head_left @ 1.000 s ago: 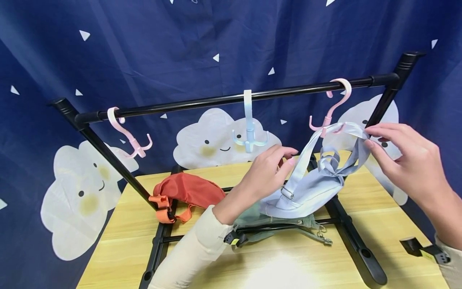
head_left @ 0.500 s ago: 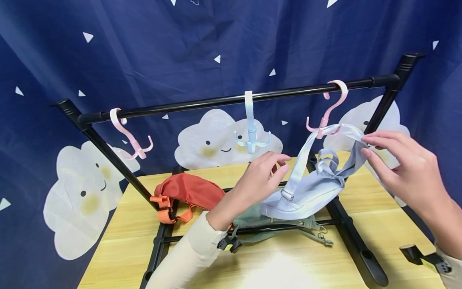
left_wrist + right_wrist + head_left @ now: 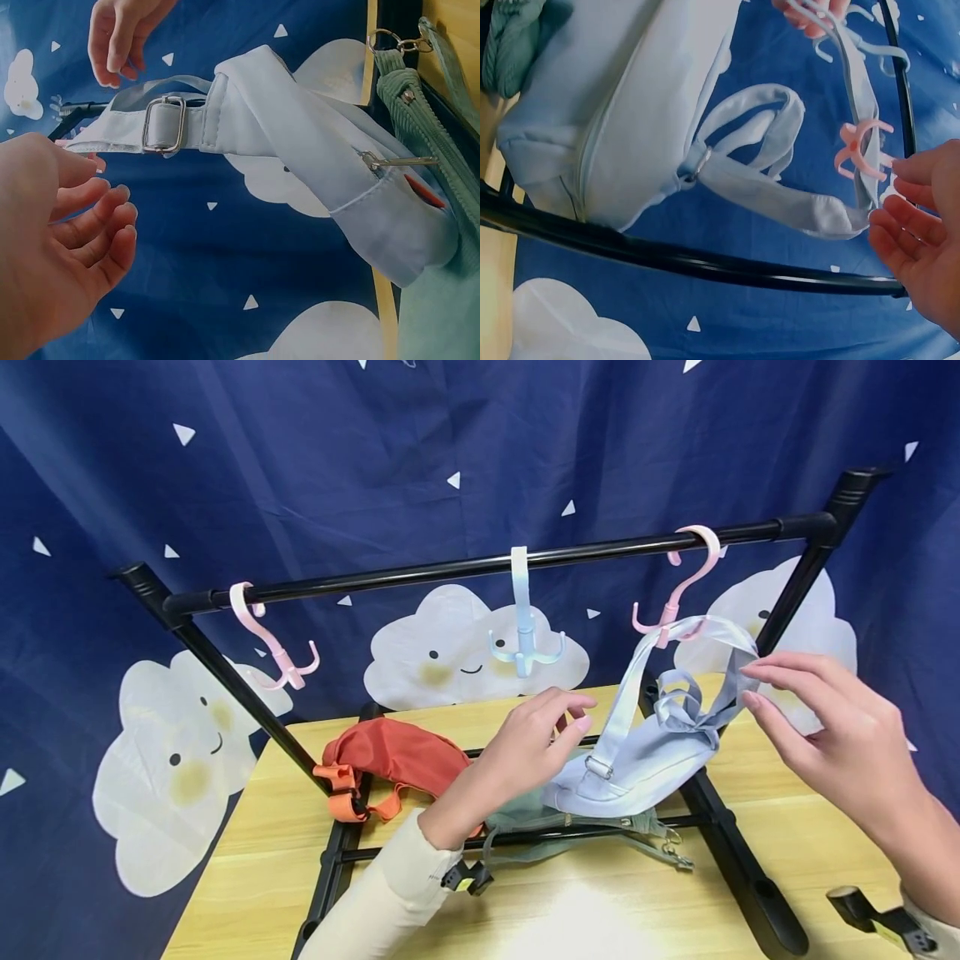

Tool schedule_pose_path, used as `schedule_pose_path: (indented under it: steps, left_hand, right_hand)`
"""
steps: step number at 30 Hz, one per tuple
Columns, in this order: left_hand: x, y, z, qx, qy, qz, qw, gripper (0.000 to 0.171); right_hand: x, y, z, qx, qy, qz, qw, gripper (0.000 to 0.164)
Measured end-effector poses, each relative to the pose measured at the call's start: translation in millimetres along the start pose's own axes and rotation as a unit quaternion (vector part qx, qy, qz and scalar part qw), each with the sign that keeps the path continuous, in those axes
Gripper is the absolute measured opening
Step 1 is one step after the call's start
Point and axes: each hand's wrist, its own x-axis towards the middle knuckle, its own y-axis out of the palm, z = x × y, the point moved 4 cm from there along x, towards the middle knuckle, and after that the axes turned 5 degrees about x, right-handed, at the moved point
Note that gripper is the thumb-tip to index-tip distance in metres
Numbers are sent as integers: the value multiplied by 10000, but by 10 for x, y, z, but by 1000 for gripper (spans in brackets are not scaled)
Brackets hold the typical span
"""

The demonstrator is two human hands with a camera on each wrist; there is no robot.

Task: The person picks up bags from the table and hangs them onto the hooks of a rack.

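A pale blue sling bag (image 3: 637, 772) hangs by its strap (image 3: 626, 702) from the right pink hook (image 3: 667, 610). In the right wrist view the strap passes over that hook's prongs, and its loose end is looped near a metal ring (image 3: 699, 163). My right hand (image 3: 843, 727) is at the strap's right side, thumb and fingers apart, fingertips right at its edge. My left hand (image 3: 536, 735) hovers left of the strap with loosely bent fingers, holding nothing. The left wrist view shows a metal slider buckle (image 3: 163, 124) on the strap beyond this hand.
The black rack's bar (image 3: 420, 578) also carries a blue hook (image 3: 525, 627) and another pink hook (image 3: 273, 647). A red bag (image 3: 397, 752) with orange straps and a green corduroy bag (image 3: 525, 810) lie low across the rack's base on the wooden table (image 3: 247, 860).
My left hand has drawn back leftward from the strap. My right hand has shifted slightly down, its thumb and fingers spreading apart. The sling bag stays on the hook.
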Motion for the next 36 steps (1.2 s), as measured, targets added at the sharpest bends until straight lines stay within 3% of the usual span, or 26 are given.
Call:
schedule_pose_path:
  steps: [9, 16, 25, 36]
  left_hand:
    - [-122, -30, 28, -11, 20, 5, 10000, 28]
    - [-224, -3, 83, -33, -220, 295, 9993, 29]
    - [-355, -5, 162, 131, -378, 428, 9983, 29]
    - [-534, 1, 285, 377, -482, 742, 9954, 21]
  right_hand:
    - [-131, 110, 142, 492, -524, 250, 9971, 63]
    - [-207, 206, 241, 881, -1080, 278, 9899, 56]
    - [-346, 362, 247, 968, -1280, 816, 9837, 47]
    - [-543, 534, 239, 1440, -1373, 1382, 9702, 40]
